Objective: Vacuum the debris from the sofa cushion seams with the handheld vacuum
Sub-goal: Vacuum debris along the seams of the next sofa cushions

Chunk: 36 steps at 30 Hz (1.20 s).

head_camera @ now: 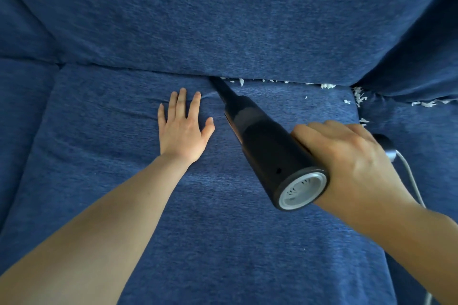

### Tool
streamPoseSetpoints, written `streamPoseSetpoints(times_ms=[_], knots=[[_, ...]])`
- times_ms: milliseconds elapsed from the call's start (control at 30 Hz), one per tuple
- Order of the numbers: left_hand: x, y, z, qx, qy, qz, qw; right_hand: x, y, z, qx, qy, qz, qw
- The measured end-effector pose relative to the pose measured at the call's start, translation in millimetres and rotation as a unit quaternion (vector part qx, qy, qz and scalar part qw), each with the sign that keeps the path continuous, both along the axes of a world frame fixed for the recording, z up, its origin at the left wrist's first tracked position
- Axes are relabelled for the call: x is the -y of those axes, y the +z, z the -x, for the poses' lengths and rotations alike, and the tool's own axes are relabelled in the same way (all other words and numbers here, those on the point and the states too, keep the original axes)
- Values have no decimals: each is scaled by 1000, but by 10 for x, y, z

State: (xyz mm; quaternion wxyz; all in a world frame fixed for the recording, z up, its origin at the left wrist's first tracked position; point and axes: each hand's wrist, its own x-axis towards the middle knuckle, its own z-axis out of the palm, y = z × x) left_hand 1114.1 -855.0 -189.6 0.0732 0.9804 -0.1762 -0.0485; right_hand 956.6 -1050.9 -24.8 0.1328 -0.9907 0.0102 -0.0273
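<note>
My right hand (pixel 347 156) grips a black handheld vacuum (pixel 262 141) around its rear body. Its narrow nozzle tip (pixel 218 82) is pushed into the seam between the blue seat cushion (pixel 223 242) and the back cushion (pixel 223 20). White debris flakes (pixel 327 86) line that seam to the right of the nozzle and pile up in the gap beside the right cushion (pixel 359 94). My left hand (pixel 184 129) lies flat on the seat cushion, fingers spread, just left of the nozzle. The seam left of the nozzle shows no flakes.
A white cord (pixel 411 181) trails from the vacuum's rear down the right side. More flakes (pixel 426 103) lie along the back seam of the neighbouring right seat cushion. Another blue cushion (pixel 22 111) adjoins on the left.
</note>
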Motion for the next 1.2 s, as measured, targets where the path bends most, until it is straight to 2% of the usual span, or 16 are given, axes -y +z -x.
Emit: streamPoseSetpoints(times_ms=[167,333,500,767,1000,1200], knots=[[-11,-4,26,2,4,8,1000,42,-68,-34,-8,-5,42,999],[-31,-3,71,9,3,-1,1000,55,-20,33,18,5,38,999],[-26,3,85,9,2,2,1000,56,-97,-38,3,-4,26,1000],[247,118,21,-49,41,25,998,226,-4,167,11,3,22,1000],[476,53,221,-44,35,-40,998,287,-61,64,4,2,24,1000],[442,52,255,-40,23,-46,998,307,7,150,4,0,24,1000]])
